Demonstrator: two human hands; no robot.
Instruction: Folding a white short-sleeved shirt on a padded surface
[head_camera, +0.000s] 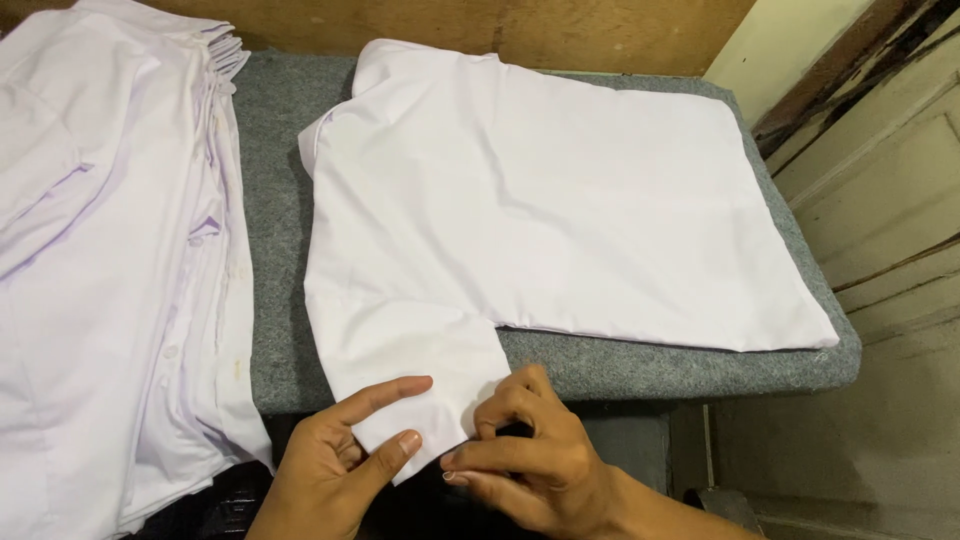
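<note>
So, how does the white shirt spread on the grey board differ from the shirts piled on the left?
The spread shirt lies alone and flat on the grey board; the piled shirts are stacked in many layers. Both hands, left and right, pinch the spread shirt's sleeve end; nobody touches the pile. The pile shows yellowish stains; the spread shirt looks clean. Both are white.

Item count: one folded white cotton shirt (540, 200) directly ahead of the hands; one stack of white button-front shirts (110, 250) to the left of the left hand (335, 465); one grey felt-covered desk (270, 250); two hands, including the right hand (525, 455).
</note>
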